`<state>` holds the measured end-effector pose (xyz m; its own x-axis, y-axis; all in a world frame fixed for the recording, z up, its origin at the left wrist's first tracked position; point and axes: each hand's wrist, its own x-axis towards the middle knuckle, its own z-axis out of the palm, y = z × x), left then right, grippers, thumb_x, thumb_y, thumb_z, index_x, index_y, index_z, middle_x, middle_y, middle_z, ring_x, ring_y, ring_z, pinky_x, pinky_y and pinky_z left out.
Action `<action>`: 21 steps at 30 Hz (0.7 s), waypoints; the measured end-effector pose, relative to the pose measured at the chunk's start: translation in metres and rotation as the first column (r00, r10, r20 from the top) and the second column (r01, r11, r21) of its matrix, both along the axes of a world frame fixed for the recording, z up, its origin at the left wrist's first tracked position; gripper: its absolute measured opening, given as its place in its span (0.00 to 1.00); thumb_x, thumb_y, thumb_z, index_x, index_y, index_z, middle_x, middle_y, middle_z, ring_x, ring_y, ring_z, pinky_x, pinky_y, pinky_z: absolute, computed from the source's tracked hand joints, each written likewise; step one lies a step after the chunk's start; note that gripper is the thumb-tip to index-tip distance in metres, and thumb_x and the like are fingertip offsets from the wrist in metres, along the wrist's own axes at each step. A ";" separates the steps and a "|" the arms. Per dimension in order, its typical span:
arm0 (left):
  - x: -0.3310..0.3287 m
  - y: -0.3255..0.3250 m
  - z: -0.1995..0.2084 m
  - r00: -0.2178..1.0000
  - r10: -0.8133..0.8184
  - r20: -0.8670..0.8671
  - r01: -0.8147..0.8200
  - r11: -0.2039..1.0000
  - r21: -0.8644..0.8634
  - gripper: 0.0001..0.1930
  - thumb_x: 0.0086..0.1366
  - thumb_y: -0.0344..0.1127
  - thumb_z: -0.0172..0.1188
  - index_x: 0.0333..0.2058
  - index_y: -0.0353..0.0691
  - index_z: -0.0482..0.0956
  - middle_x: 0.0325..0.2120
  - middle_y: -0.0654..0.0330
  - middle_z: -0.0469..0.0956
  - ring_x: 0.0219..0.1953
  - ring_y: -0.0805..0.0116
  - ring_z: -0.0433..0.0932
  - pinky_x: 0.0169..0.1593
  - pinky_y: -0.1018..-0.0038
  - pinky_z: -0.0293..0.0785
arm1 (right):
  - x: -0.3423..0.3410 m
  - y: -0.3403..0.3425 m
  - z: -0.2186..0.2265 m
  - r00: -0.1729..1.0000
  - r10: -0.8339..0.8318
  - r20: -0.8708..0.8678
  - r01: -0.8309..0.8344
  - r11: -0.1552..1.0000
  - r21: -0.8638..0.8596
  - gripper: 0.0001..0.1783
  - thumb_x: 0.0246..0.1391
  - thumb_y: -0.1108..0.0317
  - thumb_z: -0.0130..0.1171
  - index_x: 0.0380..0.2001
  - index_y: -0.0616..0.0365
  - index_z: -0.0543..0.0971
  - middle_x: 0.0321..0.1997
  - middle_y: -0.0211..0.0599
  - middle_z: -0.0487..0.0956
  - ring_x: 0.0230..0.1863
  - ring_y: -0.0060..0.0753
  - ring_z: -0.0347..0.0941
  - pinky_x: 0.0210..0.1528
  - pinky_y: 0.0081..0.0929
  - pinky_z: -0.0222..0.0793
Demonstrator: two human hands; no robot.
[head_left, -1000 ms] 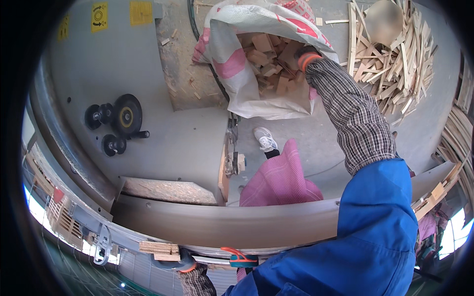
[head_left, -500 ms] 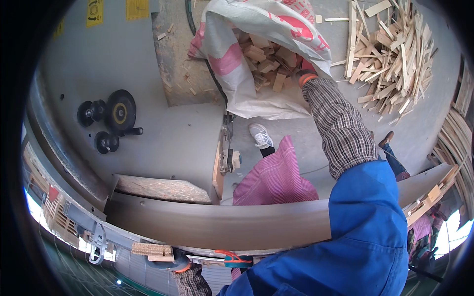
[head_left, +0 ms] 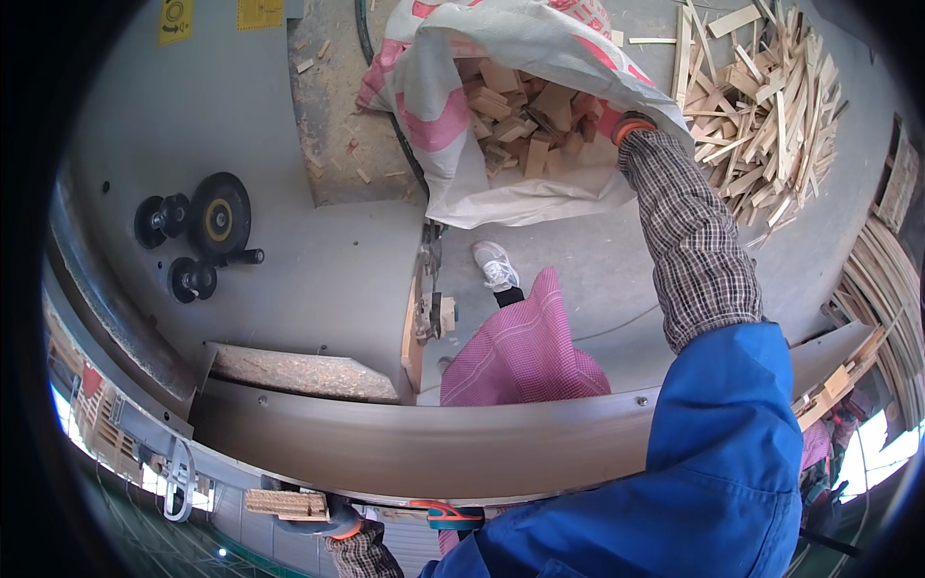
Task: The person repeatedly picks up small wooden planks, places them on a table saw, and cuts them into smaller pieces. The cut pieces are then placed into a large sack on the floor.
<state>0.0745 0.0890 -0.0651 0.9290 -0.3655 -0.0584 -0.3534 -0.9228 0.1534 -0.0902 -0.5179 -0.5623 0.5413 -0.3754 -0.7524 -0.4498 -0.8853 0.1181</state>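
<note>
My right hand (head_left: 628, 126), in a glove with an orange cuff, is inside the mouth of a white and pink woven sack (head_left: 520, 204), at its right side. Its fingers are hidden, so I cannot tell what they hold. Small wood offcuts (head_left: 537, 154) fill the visible inside of the sack. At the lower left, my left hand (head_left: 328, 520), in a grey glove with an orange cuff, is closed on a short wood block (head_left: 286, 503), which looks layered and rough on its upper face.
A grey machine table (head_left: 318, 260) with black handwheels (head_left: 220, 220) stands at the left. A long metal ledge (head_left: 453, 443) crosses in front of me. A pile of thin wood strips (head_left: 771, 125) lies on the floor at the right. An orange-and-teal tool (head_left: 453, 515) is near the ledge.
My right hand has moved right and slightly up within the sack, pushing its right edge outward. My left hand still holds the block. The whole view has shifted slightly.
</note>
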 end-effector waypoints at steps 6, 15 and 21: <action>0.010 0.000 0.000 0.999 -0.038 -0.018 0.039 0.998 0.054 0.46 0.59 0.62 0.63 0.63 0.31 0.58 0.55 0.44 0.69 0.55 0.51 0.75 0.52 0.56 0.77 | -0.020 0.002 0.017 0.997 0.003 -0.075 -0.002 1.000 0.013 0.38 0.55 0.35 0.54 0.57 0.55 0.76 0.58 0.45 0.77 0.56 0.47 0.75 0.58 0.41 0.70; 0.005 -0.005 -0.002 0.997 -0.064 0.039 0.063 0.998 0.025 0.39 0.63 0.56 0.62 0.61 0.31 0.61 0.53 0.43 0.71 0.53 0.50 0.76 0.51 0.57 0.77 | -0.010 0.084 0.084 0.929 -0.071 -0.363 0.262 0.817 0.513 0.54 0.44 0.27 0.59 0.66 0.55 0.66 0.65 0.49 0.70 0.67 0.52 0.64 0.66 0.41 0.61; -0.002 0.014 -0.007 0.994 0.105 0.042 -0.104 0.994 -0.039 0.49 0.55 0.57 0.68 0.63 0.30 0.54 0.56 0.43 0.64 0.55 0.47 0.69 0.55 0.52 0.72 | -0.062 0.168 0.030 0.953 -0.167 -0.254 0.253 0.899 0.358 0.40 0.53 0.39 0.55 0.63 0.54 0.68 0.65 0.47 0.70 0.64 0.50 0.67 0.65 0.39 0.63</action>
<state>0.0725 0.1031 -0.0722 0.9635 -0.2676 -0.0048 -0.2627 -0.9491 0.1739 -0.1518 -0.3501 -0.5318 0.2939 -0.1228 -0.9479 -0.6329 -0.7681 -0.0967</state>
